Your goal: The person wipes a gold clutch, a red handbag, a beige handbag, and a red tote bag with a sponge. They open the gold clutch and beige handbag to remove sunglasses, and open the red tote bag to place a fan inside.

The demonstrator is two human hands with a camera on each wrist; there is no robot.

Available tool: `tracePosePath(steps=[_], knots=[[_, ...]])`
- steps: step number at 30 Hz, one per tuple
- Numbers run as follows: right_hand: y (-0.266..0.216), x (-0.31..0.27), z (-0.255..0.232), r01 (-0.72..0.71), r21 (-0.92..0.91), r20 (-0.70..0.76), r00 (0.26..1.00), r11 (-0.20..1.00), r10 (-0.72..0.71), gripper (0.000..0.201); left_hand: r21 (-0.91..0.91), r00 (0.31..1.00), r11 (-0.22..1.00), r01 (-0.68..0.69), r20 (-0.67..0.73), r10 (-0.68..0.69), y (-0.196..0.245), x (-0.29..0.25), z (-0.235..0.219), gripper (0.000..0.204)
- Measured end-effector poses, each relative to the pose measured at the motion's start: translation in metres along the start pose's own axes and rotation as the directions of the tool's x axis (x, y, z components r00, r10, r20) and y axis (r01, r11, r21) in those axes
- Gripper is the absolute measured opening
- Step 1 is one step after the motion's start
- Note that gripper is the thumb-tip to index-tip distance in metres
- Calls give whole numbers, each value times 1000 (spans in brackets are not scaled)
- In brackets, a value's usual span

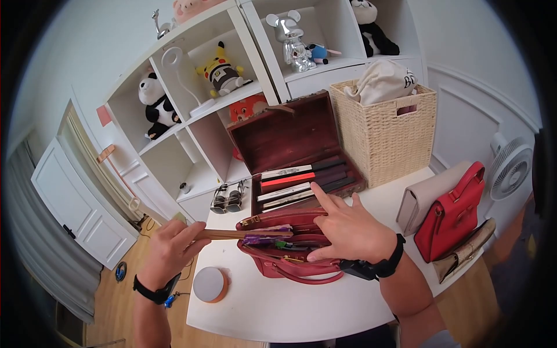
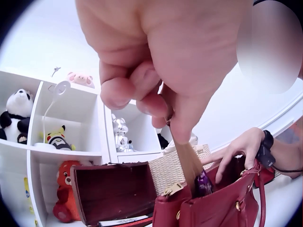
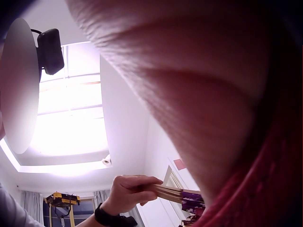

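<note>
A folding fan [image 1: 223,234] with light wooden ribs and a purple part [image 2: 203,183] reaches from my left hand [image 1: 174,246] into the mouth of a red handbag [image 1: 264,267]. My left thumb and fingers pinch its wooden end, as the left wrist view shows. At the bag's right side, my right hand [image 1: 357,232] is spread over the opening, thumb at the near rim and index finger extended toward the far rim. A small green item [image 1: 282,245] shows inside the bag. The bag's red edge and my palm fill much of the right wrist view.
Behind the bag, an open dark-red case [image 1: 284,136] holds several slim black, white and red items. Sunglasses [image 1: 228,198] lie left of it; a round grey-topped speaker-like object [image 1: 210,284] sits nearer. A wicker basket [image 1: 386,133] and a red bag [image 1: 449,223] stand right.
</note>
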State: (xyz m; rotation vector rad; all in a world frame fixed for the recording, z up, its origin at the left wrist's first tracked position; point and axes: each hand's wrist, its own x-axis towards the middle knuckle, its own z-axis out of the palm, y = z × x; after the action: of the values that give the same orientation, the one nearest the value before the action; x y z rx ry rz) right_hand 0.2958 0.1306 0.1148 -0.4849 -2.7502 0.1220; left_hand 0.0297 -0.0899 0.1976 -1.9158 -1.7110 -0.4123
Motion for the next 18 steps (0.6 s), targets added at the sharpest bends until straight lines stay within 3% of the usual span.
tracePosePath(steps=[2,6,8,10,15,18], knots=[[1,0,0,6,3,-2,1000,1000,-6,64,10,1000,1000,-24,16,24,12,6,-14,30],[-1,0,-2,16,0,8,1000,1000,-16,64,94,983,995,-45,182,27,33,24,-41,22],[-1,1,-5,-12,-49,80,997,999,15,67,108,971,992,-59,237,32,39,38,-43,19],[0,1,-4,0,-41,75,997,999,3,67,95,931,982,-163,345,121,46,55,-39,18],[-2,2,-8,5,-46,102,995,999,-1,68,82,937,987,-139,334,105,41,76,-33,19],[-2,0,-5,18,-26,84,996,1000,-16,65,144,904,988,-52,426,-15,31,75,-42,19]])
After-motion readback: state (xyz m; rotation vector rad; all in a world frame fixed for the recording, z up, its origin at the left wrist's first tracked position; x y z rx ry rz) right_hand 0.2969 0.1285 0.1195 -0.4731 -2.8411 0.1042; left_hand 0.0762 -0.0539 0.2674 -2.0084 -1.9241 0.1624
